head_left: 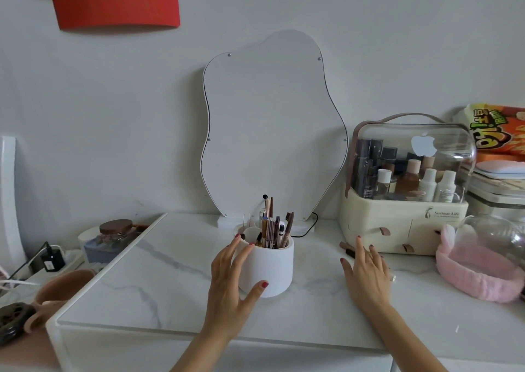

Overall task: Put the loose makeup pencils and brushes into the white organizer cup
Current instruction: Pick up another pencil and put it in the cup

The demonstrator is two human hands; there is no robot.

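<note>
The white organizer cup [272,269] stands mid-table, upright, with several pencils and brushes [273,231] sticking out of its top. My left hand [231,278] is spread against the cup's left side, thumb low on its front, fingers near the rim. My right hand [366,272] lies flat on the tabletop to the cup's right, fingers apart, with nothing visibly in it. Just beyond its fingertips lie loose makeup pencils [349,249], partly hidden by the hand.
A wavy-edged mirror [272,121] leans on the wall behind the cup. A cream cosmetic case with a clear lid [403,201] stands at the right, a pink fluffy headband [477,275] beside it. A jar [115,231] and power strip [51,260] sit off the marble table's [159,280] left edge.
</note>
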